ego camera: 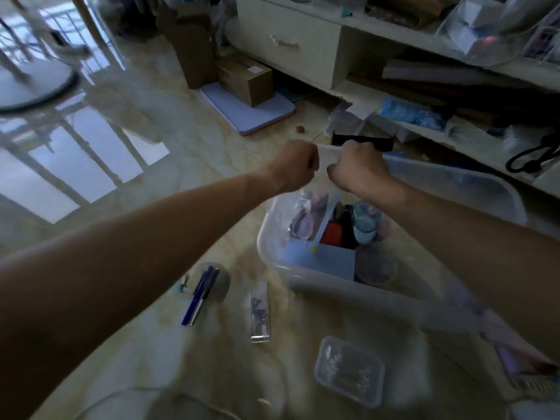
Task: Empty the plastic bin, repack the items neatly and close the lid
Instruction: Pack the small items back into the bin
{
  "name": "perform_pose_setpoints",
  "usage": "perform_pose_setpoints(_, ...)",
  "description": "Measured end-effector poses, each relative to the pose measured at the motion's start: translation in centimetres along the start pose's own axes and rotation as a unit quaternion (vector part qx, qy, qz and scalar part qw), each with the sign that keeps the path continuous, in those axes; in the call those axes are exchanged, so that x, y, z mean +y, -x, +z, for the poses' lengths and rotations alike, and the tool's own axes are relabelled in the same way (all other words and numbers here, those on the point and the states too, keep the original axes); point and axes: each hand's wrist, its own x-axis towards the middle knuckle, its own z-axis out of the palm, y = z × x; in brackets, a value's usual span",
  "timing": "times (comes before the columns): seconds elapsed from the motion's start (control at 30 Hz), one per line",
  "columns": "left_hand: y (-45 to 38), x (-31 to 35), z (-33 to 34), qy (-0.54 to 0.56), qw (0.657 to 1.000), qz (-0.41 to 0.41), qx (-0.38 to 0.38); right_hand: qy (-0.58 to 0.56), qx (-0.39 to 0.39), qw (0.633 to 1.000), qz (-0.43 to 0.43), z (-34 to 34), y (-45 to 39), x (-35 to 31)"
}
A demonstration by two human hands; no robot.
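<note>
- The left hand (292, 166) is curled into a fist at the far left corner of the lid (448, 189). Motion blur hides whether its fingers actually pinch the rim there, so I cannot tell what it holds.
- The right hand (359, 168) is curled over the same far edge of the lid, just beside the left, and looks to be gripping the rim.
- The lid is a clear, thin plastic sheet with rounded corners, raised at an angle above the far side of the bin (274, 244). It is likely light and a little flexible. Two hands set close together at one corner may let it twist; a hold spread wider along the rim would steady it.
- The bin is clear plastic and stands on the floor (157, 122), below and just nearer than the hands. It still holds a blue box (321, 257), round tins and other small mixed things, so emptying is not finished. The walls look smooth and probably slippery; loaded, it is better lifted by the rim on both sides.
- Already out on the floor near the bin: a cup of pens (204, 291) lying on its side, a narrow clear case (259, 313), and a small lidded tub (350, 369).
- These are small, hard and light, easy to pinch singly. The pens may roll or slide out if the cup is tipped.
</note>
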Motion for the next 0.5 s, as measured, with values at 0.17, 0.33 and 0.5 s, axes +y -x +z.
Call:
perform_pose_setpoints(0.17,5.1,-9.0,-2.8,-0.032,0.992,-0.091,0.083,-0.009,0.031,0.994,-0.104,0.9,2.6,-8.8)
perform_pose_setpoints(0.33,12.2,-18.9,1.2,-0.132,0.969,-0.195,-0.079,-0.029,-0.056,0.979,-0.194,5.1,8.4,-16.8)
perform_pose_setpoints(0.5,19.4,-21.2,4.3,-0.099,0.908,-0.272,-0.302,-0.013,-0.23,0.954,-0.192,14.2,11.3,-18.3)
